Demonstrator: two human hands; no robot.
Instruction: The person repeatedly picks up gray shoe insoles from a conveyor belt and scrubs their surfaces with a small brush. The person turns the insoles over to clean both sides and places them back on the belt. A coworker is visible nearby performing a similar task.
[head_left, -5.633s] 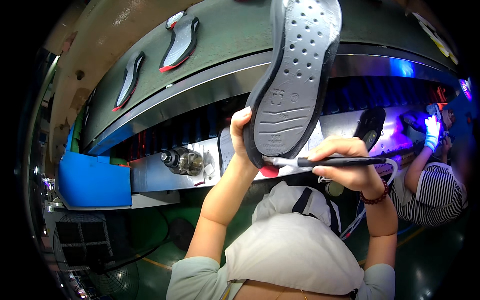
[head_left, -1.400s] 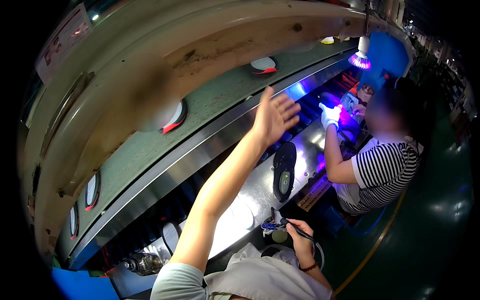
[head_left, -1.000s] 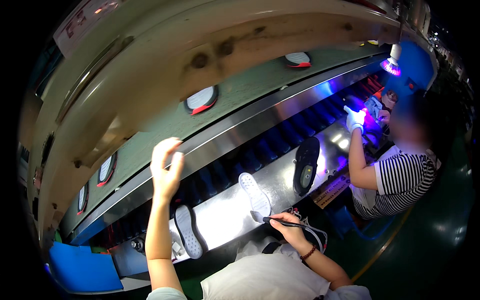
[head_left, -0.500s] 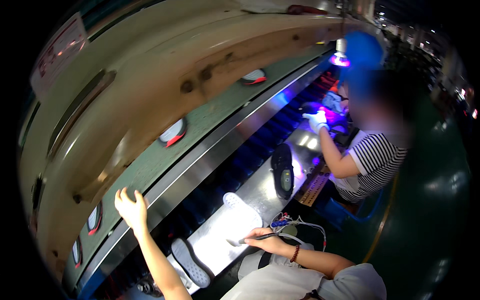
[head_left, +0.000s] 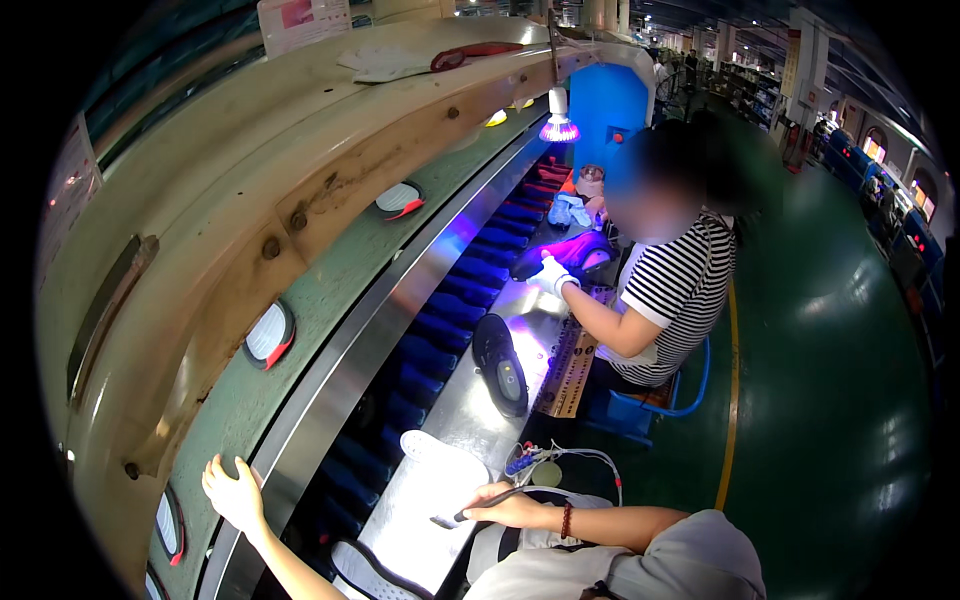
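My left hand (head_left: 233, 497) reaches over the metal rail at the edge of a green conveyor belt (head_left: 330, 262), its fingers apart and nothing in them. In my right hand (head_left: 508, 506) is a thin black-handled brush (head_left: 480, 511), its tip pointing left over the metal bench (head_left: 400, 515). A pale shoe sole (head_left: 445, 462) lies just beyond that tip, washed out by glare. Close to my body, a second grey-white sole (head_left: 370, 572) is partly cut off by the lower edge. Farther along the bench rests a dark shoe (head_left: 500, 365).
Several red-edged soles (head_left: 268, 335) lie along the belt. A co-worker in a striped shirt (head_left: 680, 285) sits ahead on the right, gloved hand (head_left: 552, 273) by a purple-lit shoe, under a hanging lamp (head_left: 559, 125). Thin hoses (head_left: 590, 452) loop beside my right hand.
My view has swung, so the bench, rail and co-worker sit farther left in the picture. My left hand stays spread at the belt's edge; the brush remains in my right hand.
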